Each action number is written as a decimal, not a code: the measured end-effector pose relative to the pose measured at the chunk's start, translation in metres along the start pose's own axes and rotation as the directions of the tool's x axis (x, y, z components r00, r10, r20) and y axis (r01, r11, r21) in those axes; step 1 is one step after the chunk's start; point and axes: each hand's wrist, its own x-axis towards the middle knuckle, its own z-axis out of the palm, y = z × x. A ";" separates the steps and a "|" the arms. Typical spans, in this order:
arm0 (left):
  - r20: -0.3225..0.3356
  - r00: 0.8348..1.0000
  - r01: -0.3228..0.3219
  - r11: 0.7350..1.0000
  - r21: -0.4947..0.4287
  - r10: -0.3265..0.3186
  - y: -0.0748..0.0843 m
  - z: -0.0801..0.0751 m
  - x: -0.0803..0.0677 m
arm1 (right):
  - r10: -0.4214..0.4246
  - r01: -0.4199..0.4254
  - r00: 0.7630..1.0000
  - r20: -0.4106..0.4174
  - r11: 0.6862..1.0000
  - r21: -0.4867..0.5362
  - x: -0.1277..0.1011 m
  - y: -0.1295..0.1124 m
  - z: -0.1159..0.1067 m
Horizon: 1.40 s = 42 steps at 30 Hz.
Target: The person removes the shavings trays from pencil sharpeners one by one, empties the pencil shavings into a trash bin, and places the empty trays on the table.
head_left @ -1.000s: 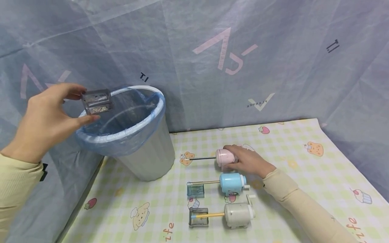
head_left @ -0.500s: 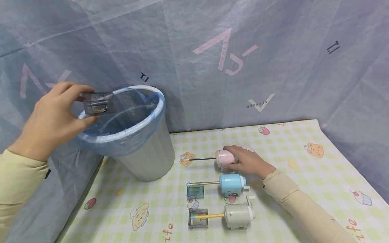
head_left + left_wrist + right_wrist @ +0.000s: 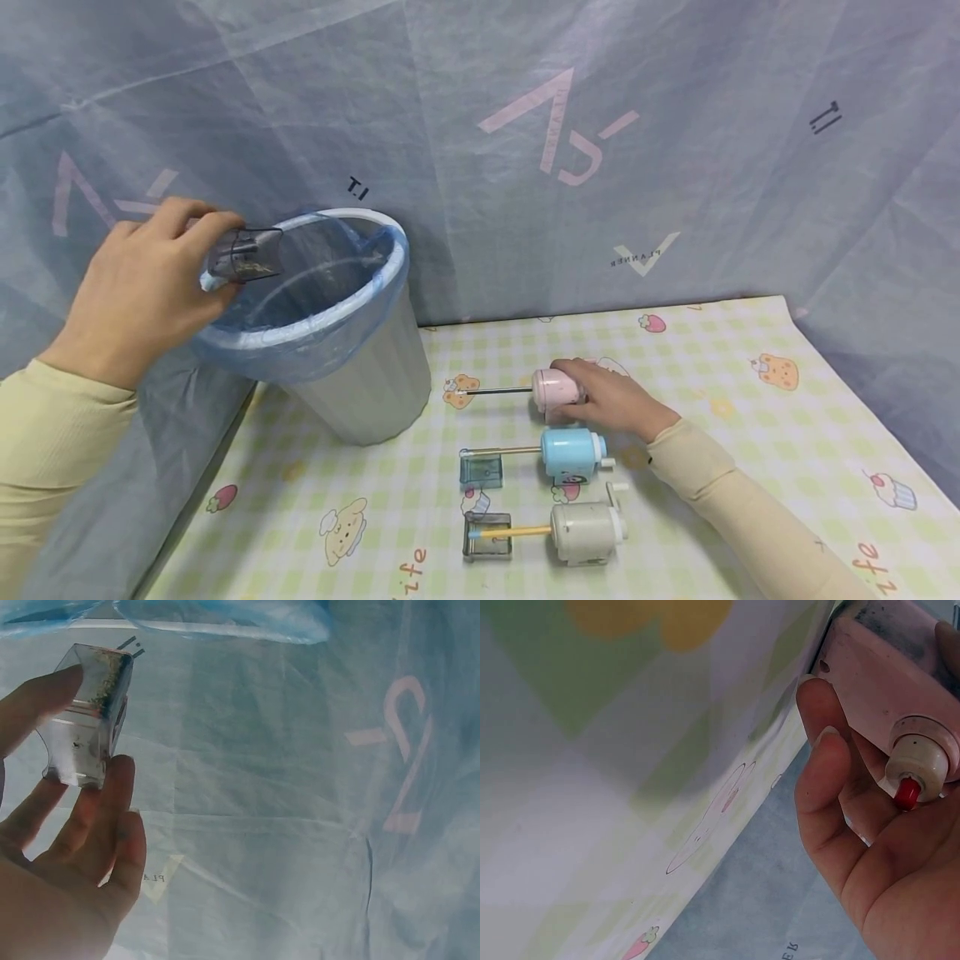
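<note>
Grey sharpener [image 3: 587,533] nearest, blue sharpener [image 3: 573,453] behind. Right hand [image 3: 609,398] grips pink sharpener [image 3: 556,388] on counter [image 3: 750,433]. Left hand [image 3: 146,287] pinches tilted shavings drawer [image 3: 245,254] over bin [image 3: 330,321] rim, left of pink sharpener.

Left hand [image 3: 67,877] pinches a clear tray [image 3: 86,716] between thumb and fingers, tray tilted. Dark specks cling to the tray's upper inner wall. Blue bag [image 3: 225,616] edge runs along the top. Grey-blue sheet [image 3: 300,825] with pink marks fills the background.
</note>
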 end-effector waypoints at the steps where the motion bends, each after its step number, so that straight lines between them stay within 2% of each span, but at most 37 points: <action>1: 0.001 1.000 -0.010 1.000 0.022 0.010 0.000 0.000 0.000 | -0.001 0.001 1.000 0.000 1.000 0.001 0.000 0.000 0.000; 7: -0.048 0.991 -0.116 0.983 0.141 0.124 0.001 0.005 0.001 | -0.004 0.004 1.000 0.001 1.000 0.001 0.001 0.000 0.000; 10: -0.070 0.983 -0.160 0.975 0.157 0.172 0.000 0.007 0.003 | -0.005 0.005 1.000 -0.001 1.000 0.003 0.002 0.000 0.000; 14: -0.057 0.974 -0.208 0.967 0.151 0.218 0.000 0.008 0.005 | 0.000 0.000 1.000 -0.006 1.000 -0.002 0.002 -0.001 -0.001; 21: -0.012 0.969 -0.243 0.958 0.153 0.247 0.001 0.010 0.006 | -0.001 0.001 1.000 -0.007 1.000 0.001 0.001 -0.002 -0.001; 28: 0.004 0.964 -0.262 0.954 0.147 0.265 0.002 0.011 0.005 | -0.003 0.003 1.000 -0.012 1.000 -0.008 0.001 -0.002 -0.001; 42: -0.006 0.935 -0.347 0.917 0.198 0.355 0.011 0.013 0.004 | 0.001 -0.001 1.000 -0.012 1.000 -0.005 -0.001 -0.002 0.000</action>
